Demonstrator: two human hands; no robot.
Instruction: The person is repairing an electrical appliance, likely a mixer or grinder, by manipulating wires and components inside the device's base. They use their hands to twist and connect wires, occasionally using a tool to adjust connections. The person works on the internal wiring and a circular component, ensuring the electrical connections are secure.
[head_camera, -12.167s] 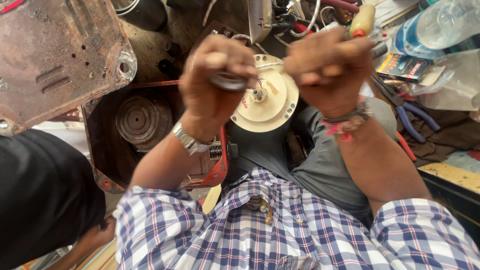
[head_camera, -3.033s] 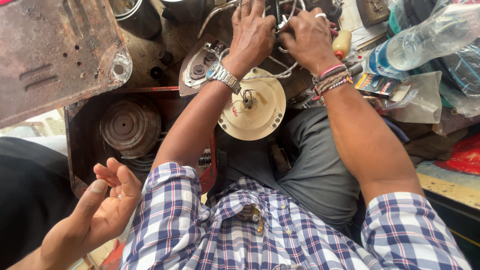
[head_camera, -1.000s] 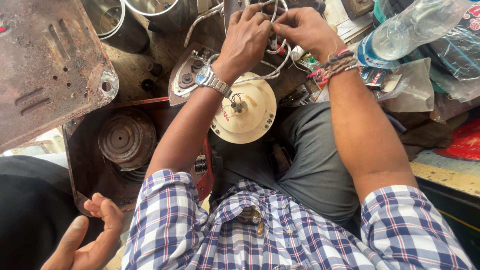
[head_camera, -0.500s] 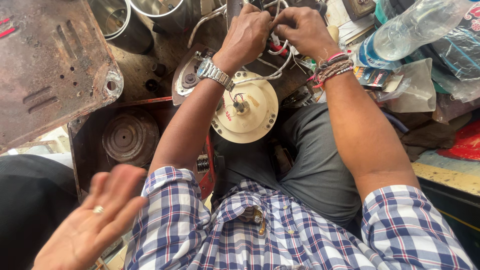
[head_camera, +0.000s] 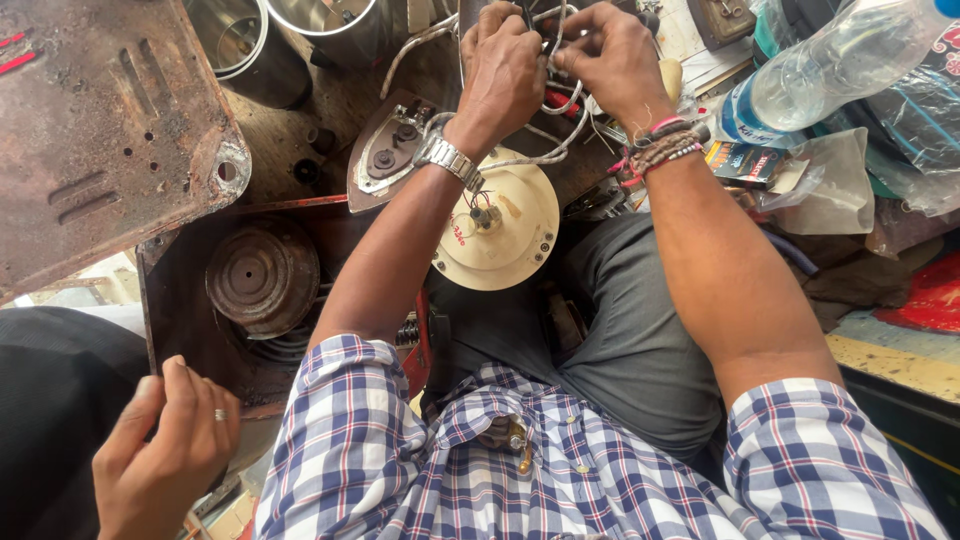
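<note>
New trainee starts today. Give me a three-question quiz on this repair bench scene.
1. True or false: both of the person's hands are at the wires.
2. Which wrist wears the metal watch? A) left B) right
3. What round cream part lies on the lap?

Key:
1. True: left hand and right hand grip the grey wires.
2. A: the watch is on the left.
3. The cream motor disc.

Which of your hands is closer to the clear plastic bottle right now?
Right. The right hand works the wires just left of the plastic bottle; the left hand sits farther left, beyond it.
</note>
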